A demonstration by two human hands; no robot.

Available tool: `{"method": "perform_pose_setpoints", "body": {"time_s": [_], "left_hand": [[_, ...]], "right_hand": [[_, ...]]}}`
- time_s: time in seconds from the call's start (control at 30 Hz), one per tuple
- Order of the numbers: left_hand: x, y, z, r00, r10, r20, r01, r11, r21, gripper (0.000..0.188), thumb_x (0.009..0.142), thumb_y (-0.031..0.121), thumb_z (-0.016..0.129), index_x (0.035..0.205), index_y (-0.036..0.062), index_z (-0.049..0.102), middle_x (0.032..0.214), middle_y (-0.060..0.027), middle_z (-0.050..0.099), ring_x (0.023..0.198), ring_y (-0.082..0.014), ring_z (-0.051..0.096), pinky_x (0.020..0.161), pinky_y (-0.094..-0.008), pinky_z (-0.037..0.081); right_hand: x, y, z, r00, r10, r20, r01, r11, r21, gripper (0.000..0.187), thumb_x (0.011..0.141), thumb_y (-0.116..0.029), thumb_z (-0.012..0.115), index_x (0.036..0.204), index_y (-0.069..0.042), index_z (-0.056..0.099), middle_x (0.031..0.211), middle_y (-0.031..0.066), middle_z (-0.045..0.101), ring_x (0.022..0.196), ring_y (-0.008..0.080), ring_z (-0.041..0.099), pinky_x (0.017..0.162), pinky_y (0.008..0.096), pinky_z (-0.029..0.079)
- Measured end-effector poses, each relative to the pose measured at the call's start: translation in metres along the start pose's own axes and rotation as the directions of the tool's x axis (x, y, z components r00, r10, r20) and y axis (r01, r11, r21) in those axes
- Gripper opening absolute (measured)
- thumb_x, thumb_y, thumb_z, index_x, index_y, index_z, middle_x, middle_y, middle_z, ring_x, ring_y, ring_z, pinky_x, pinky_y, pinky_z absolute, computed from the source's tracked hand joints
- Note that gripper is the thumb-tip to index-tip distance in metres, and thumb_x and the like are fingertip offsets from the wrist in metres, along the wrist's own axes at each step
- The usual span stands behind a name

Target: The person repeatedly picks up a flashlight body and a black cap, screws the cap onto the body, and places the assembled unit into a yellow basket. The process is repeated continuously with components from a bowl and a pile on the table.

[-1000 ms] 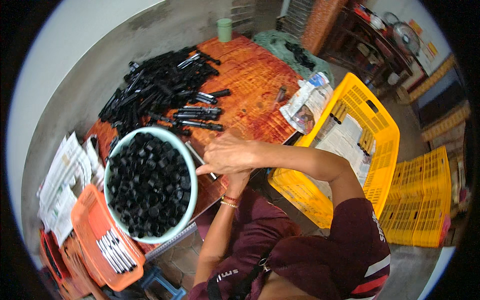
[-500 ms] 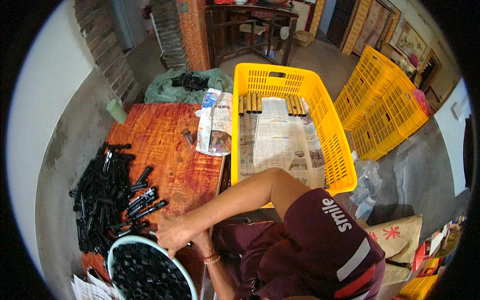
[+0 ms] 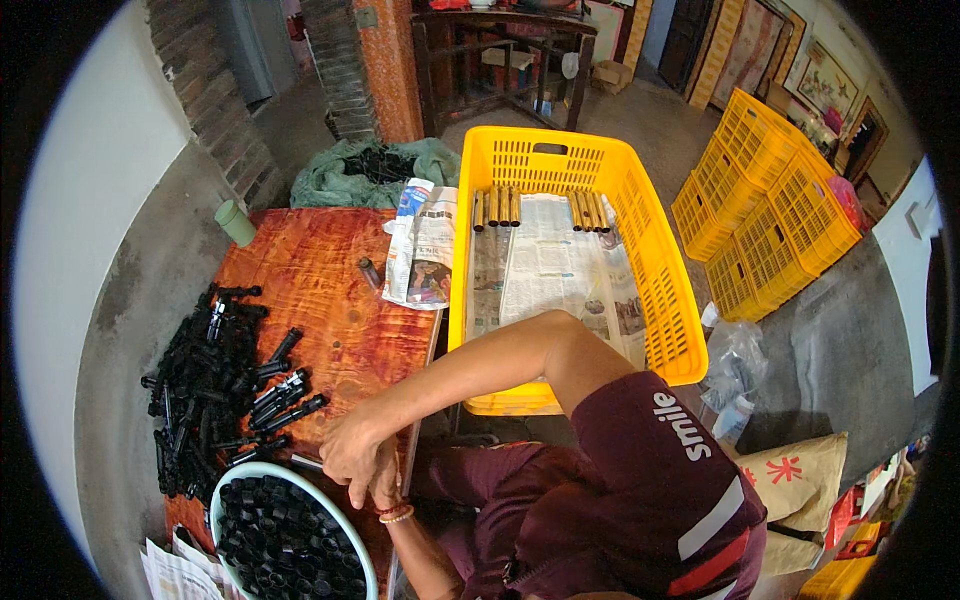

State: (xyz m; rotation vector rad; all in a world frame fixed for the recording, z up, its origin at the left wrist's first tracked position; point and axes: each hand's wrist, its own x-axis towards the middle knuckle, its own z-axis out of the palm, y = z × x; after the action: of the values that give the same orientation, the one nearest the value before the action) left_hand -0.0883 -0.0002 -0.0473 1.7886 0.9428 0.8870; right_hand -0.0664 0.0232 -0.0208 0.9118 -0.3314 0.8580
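My right hand (image 3: 350,450) reaches across from the right and meets my left hand (image 3: 386,482), which has beaded bracelets at its wrist. Both hands are closed together over the table edge, fingers bent; what lies between them is hidden. A thin pale strip (image 3: 307,462) shows beside the right fingers, near the rim of a pale blue-green basin (image 3: 367,545). The basin holds many short black ring-like pieces (image 3: 285,540). Left of the hands is a heap of slim black tubes (image 3: 195,390), with several black-and-silver ones (image 3: 280,398) lying at its near right side.
A yellow plastic crate (image 3: 672,300) lined with newspaper holds two rows of gold tubes (image 3: 590,211). On the reddish wooden table (image 3: 320,270) lie a folded newspaper (image 3: 425,240) and a small dark cylinder (image 3: 369,272). A green cup (image 3: 235,222) stands at the far left corner. Stacked yellow crates (image 3: 765,215) are at right.
Both hands have shifted slightly, the right fingers moving away from the basin and closing nearer the left hand. The view has shifted a little.
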Motion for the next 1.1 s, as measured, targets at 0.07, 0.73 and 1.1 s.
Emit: {"method": "perform_pose_setpoints", "body": {"time_s": [0.07,0.73,1.1], "left_hand": [[0.001,-0.004,-0.003,1.0,-0.012,0.001,0.012,1.0,0.004,0.011,0.098,0.013,0.045,0.093,0.0063,0.053,0.082,-0.0012,0.05,0.074,-0.0108,0.048,0.067,-0.0245,0.044],[0.047,-0.003,0.034,0.992,0.045,0.116,-0.054,0.996,0.073,0.015,0.091,0.017,0.058,0.085,0.0036,0.056,0.072,0.0,0.053,0.066,-0.0102,0.048,0.058,-0.0274,0.042],[0.045,0.003,0.012,0.991,0.092,0.102,-0.101,0.991,0.09,0.02,0.087,0.019,0.065,0.081,0.0021,0.058,0.067,0.0006,0.055,0.061,-0.0099,0.047,0.054,-0.0289,0.041]], "right_hand": [[0.003,0.001,0.002,0.999,-0.021,0.044,0.018,0.998,0.053,0.055,0.098,-0.034,0.046,0.14,-0.003,0.03,0.137,0.0124,0.042,0.13,0.0236,0.036,0.114,0.0345,0.023],[0.052,-0.021,-0.018,0.897,0.407,-0.172,0.145,-0.639,-0.755,0.034,0.071,-0.038,0.07,0.077,-0.008,0.058,0.076,0.0082,0.059,0.071,0.0279,0.057,0.061,0.0405,0.044],[0.057,-0.014,0.013,0.937,0.347,0.04,0.321,-0.808,-0.494,0.046,0.077,-0.046,0.062,0.093,-0.003,0.055,0.107,0.0092,0.053,0.108,0.0268,0.045,0.089,0.0446,0.04]]}}
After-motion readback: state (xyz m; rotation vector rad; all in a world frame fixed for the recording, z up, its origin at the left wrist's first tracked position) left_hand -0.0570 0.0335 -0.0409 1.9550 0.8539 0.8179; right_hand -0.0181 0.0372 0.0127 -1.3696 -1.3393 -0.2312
